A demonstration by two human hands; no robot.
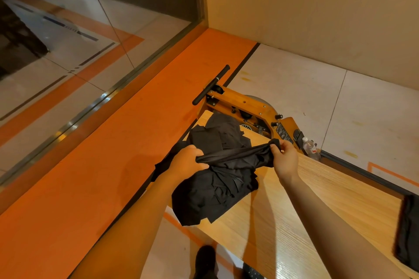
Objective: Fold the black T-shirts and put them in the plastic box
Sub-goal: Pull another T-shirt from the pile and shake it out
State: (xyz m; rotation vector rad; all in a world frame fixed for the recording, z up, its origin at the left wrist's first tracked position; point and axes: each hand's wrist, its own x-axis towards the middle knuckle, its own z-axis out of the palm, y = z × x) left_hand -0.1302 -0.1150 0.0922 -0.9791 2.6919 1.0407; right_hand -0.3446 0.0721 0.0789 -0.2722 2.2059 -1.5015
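An orange floor band (118, 142) runs diagonally through the middle of the frame, with a glass wall (68, 41) filling the upper left. A light wooden table (317, 199) slants across the lower right. On its upper left end lies a heap of black T-shirts (217, 188), spilling over the table's left edge. Above the heap, a wooden machine with a black handle bar (240, 106) sits just past the table. A dark folded cloth (408, 233) lies at the right edge of the frame. Over the heap, one black T-shirt (238, 155) is stretched into a bunched strip between both hands: the left hand (188, 161) grips one end, the right hand (283, 156) pinches the other. A plastic bottle (310, 147) stands just right of the right hand.
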